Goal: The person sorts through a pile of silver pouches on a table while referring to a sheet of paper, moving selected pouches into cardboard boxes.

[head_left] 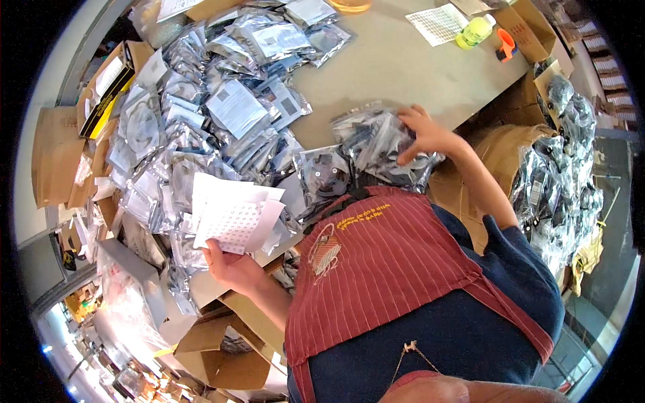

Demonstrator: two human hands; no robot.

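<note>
My left hand (232, 267) is closed on a few white printed sheets (232, 213), with the thumb on their lower edge. They are fanned a little and tilted over the silvery bags. At the table's near edge, my right hand (430, 138) lies over a cluster of clear plastic bags (376, 141) with dark contents. Its thumb and fingers are spread apart on the plastic. Another clear bag (322, 171) with a dark item inside lies just left of that cluster, by my apron. What exactly the bags contain is hard to make out.
A large heap of silvery bags (235, 107) covers the table's left side. At the far right are a sheet of small labels (437, 25), a yellow-green bottle (476, 32) and an orange tape dispenser (506, 46). Cardboard boxes (494, 181) flank the table, one beside more bagged items (554, 181).
</note>
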